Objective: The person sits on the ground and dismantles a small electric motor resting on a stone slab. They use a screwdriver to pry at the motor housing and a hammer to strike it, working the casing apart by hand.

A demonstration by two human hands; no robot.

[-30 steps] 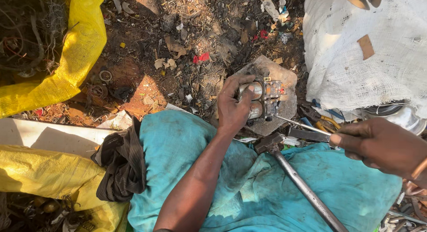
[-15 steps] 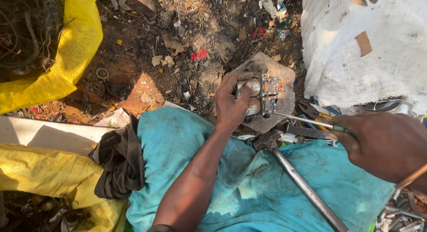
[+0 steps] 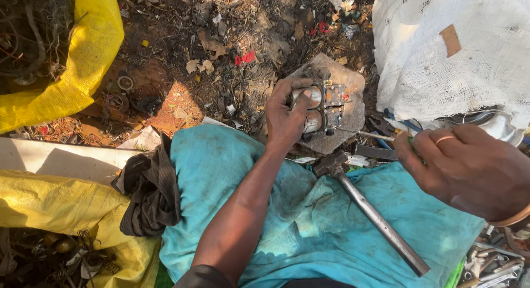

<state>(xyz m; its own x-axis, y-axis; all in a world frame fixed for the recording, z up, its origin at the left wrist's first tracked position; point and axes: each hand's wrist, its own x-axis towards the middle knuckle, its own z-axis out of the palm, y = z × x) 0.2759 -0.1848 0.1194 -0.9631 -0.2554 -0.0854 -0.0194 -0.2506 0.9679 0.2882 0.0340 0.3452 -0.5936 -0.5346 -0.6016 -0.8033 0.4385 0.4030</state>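
My left hand [image 3: 287,117] grips a small metal part with two shiny cylinders [image 3: 317,108], pressing it onto a flat grey stone [image 3: 348,81]. My right hand [image 3: 466,169] holds a thin screwdriver [image 3: 364,134] with a green handle, its tip touching the lower right side of the part. A hammer [image 3: 359,202] with a steel shaft lies on the teal cloth [image 3: 298,222] over my lap, its head near the stone.
A white woven sack [image 3: 458,50] stands at the upper right. Yellow sacks [image 3: 83,61] holding wire scrap lie at the left. A dark rag [image 3: 152,191] sits beside the cloth. Loose metal scraps [image 3: 497,260] lie at the lower right. Littered dirt lies ahead.
My right hand has moved in closer, bringing the screwdriver tip against the part. My left hand has kept its grip on the part.
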